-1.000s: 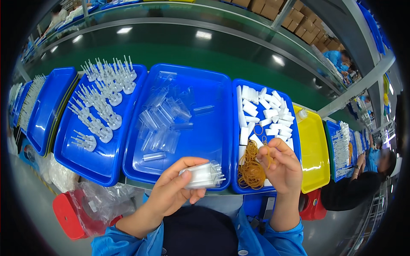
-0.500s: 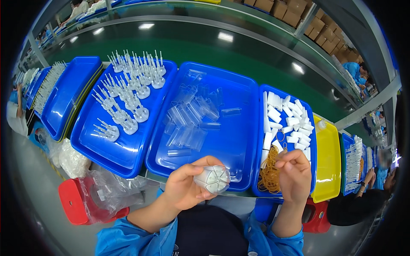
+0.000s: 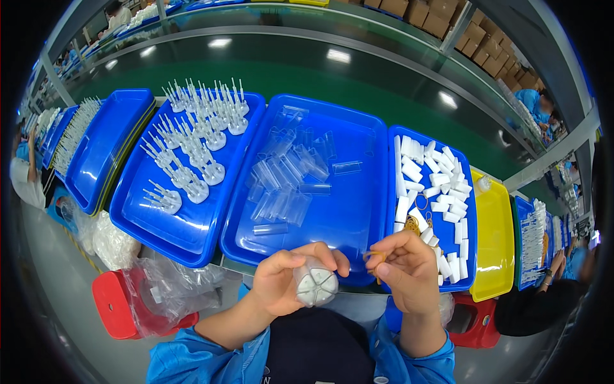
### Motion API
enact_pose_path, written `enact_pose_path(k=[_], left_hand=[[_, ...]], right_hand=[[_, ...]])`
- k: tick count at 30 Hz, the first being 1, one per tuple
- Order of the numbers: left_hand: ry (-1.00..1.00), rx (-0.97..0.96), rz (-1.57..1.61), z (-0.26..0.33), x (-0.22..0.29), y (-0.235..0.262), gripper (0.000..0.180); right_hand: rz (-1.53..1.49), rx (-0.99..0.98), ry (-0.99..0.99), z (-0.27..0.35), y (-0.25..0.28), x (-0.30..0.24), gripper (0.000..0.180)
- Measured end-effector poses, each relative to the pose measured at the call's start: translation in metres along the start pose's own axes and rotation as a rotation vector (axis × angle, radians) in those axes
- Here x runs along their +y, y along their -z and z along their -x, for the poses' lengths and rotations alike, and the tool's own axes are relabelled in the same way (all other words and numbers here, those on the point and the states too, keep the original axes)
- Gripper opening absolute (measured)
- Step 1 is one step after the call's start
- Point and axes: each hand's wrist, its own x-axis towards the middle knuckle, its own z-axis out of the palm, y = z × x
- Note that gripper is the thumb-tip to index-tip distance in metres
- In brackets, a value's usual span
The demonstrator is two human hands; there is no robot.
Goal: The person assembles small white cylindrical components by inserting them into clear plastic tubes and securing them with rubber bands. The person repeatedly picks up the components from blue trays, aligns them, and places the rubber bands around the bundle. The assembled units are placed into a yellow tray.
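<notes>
Bundled clear tubes (image 3: pixel 315 283) sit end-on in the left hand (image 3: pixel 288 285), fingers wrapped around them, below the blue tray (image 3: pixel 358 211) of loose tubes. Right hand (image 3: pixel 406 272) pinches a rubber band (image 3: pixel 374 257), now lifted from the white-piece tray (image 3: pixel 465 269) toward the bundle.

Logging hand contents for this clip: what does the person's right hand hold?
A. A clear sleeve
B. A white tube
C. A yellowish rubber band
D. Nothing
C: the right hand pinches a yellowish rubber band between its fingers, while the left hand holds the round bundle of clear pieces.
</notes>
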Motion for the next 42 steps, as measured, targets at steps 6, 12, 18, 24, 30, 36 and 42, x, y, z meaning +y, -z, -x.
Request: enact_pose_path(k=[6, 12, 18, 24, 30, 36, 42], left_hand=[[-0.014, 0.210, -0.452, 0.003, -0.003, -0.018, 0.041], [0.045, 0.178, -0.575, 0.003, 0.007, -0.024, 0.047], [0.009, 0.164, -0.575, 0.002, 0.004, -0.024, 0.045], [-0.002, 0.166, -0.531, 0.004, 0.006, -0.022, 0.044], [0.006, 0.327, -0.631, 0.005, -0.004, -0.031, 0.053], [-0.140, 0.381, -0.673, 0.005, 0.005, -0.037, 0.050], [-0.388, 0.423, -1.146, 0.003, -0.014, -0.027, 0.031]], right_hand=[[-0.196, -0.058, -0.104, -0.003, -0.001, 0.008, 0.026], [-0.088, 0.007, -0.083, 0.001, -0.003, 0.003, 0.027], [-0.482, -0.063, -0.056, -0.002, 0.007, 0.013, 0.020], [-0.375, -0.289, -0.326, 0.004, 0.023, 0.009, 0.016], [0.127, -0.342, -0.402, 0.004, 0.015, -0.011, 0.005], [0.100, -0.163, -0.403, 0.014, 0.015, -0.012, 0.035], [0.799, -0.114, 0.239, 0.001, -0.011, -0.023, 0.066]])
